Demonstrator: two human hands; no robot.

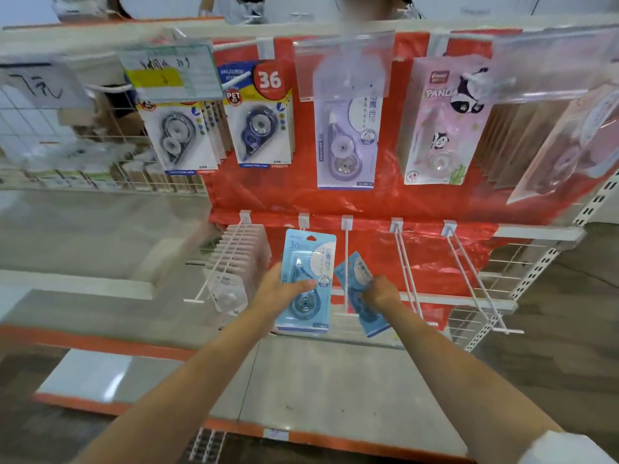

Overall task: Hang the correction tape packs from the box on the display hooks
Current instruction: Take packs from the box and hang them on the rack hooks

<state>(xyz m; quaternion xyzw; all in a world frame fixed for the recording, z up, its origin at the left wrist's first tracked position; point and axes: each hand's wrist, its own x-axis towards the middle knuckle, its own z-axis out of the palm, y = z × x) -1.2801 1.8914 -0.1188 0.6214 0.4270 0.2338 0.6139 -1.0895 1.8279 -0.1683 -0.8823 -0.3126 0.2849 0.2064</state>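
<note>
My left hand (279,291) grips a light blue correction tape pack (306,283) by its left side, thumb across the front. The pack is upright, its top near the base of a lower-row hook. My right hand (382,293) holds another blue pack or small bundle (356,286), tilted, beside the bare white hook (346,269) in the middle of the lower row. The box is not in view.
A full hook of white packs (234,262) hangs left of my hands. Two empty double-wire hooks (407,266) (469,276) jut out to the right. The upper row holds several kinds of packs (259,128) (348,142) (442,128) against a red backing. A grey shelf (301,380) lies below.
</note>
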